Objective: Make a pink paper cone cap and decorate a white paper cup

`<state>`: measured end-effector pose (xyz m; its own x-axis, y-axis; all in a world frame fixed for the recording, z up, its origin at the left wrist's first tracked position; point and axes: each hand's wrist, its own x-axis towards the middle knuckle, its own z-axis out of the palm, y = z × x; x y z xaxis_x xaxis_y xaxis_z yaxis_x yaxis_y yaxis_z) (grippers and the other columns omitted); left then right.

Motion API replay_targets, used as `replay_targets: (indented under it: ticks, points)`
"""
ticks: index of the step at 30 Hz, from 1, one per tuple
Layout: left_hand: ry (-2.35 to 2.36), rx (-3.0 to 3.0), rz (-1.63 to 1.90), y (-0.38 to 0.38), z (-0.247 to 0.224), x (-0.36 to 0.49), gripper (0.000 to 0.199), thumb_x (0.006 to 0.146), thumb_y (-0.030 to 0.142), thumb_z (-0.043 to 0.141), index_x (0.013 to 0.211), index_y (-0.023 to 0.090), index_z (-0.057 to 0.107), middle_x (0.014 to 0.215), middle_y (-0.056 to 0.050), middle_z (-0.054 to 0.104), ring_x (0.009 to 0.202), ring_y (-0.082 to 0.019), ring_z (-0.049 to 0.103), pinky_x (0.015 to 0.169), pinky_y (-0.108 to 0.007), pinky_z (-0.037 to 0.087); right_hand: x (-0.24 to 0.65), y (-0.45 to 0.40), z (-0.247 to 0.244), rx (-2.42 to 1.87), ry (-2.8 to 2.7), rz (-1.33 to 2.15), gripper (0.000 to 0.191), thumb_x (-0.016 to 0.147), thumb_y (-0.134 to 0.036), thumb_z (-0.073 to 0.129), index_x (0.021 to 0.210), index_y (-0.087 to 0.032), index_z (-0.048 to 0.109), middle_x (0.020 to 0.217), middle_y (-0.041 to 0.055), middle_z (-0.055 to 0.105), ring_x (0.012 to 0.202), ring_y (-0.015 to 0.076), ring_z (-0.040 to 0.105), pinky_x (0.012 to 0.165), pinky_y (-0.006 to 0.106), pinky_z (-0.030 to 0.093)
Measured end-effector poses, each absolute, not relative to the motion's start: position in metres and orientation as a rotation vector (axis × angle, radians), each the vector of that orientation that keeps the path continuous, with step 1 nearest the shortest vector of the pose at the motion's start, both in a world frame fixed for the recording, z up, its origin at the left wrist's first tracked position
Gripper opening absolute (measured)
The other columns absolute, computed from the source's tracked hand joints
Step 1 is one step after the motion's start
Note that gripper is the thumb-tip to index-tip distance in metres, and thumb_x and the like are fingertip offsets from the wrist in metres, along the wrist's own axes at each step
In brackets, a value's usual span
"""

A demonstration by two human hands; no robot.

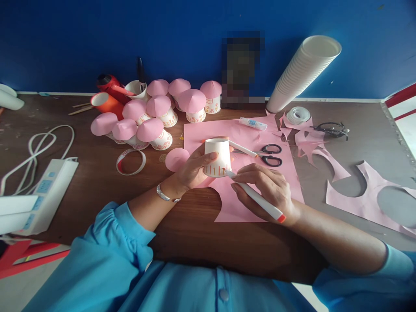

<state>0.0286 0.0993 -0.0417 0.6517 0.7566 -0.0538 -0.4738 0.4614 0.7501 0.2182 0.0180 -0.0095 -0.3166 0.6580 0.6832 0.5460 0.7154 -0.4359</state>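
Observation:
My left hand grips a white paper cup, turned upside down, with its fingers around the side. Short orange and yellowish strokes run along the cup's lower band. In my right hand is a white marker with an orange-red end; its tip meets the cup near the rim. Behind the cup lies another white marker, partly hidden. Under both hands spreads a cut sheet of pink paper, and black-handled scissors rest on it. A pink paper disc or cone sits left of the cup.
Several pink-roofed cups stand at the back left, near a red tool. A tall cup stack leans on the blue wall. Glue, tape, glasses and paper scraps lie rightward; a power strip is left.

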Motion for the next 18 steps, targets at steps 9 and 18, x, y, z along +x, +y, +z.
replay_targets:
  ticks: [9,18]
  points:
    - [0.442,0.806,0.789,0.0997,-0.0442,0.0271,0.062,0.084,0.038,0.078,0.143,0.029,0.059,0.113,-0.005,0.07,0.099,-0.024,0.065,0.082,-0.036,0.052,0.2184,0.0182,-0.009,-0.925,-2.005,0.141,0.022,0.09,-0.01,0.065,0.109,-0.022,0.062,0.081,0.0026,0.071,0.069,0.0179,0.072,0.059,0.028,0.058]
    - [0.468,0.83,0.803,0.0993,-0.0438,0.0274,0.063,0.083,0.04,0.079,0.142,0.028,0.059,0.114,-0.006,0.07,0.099,-0.024,0.066,0.083,-0.037,0.053,0.2177,0.0181,-0.0086,-0.92,-2.007,0.144,0.021,0.09,-0.008,0.065,0.105,-0.021,0.06,0.08,0.0026,0.071,0.069,0.0172,0.072,0.058,0.027,0.057]
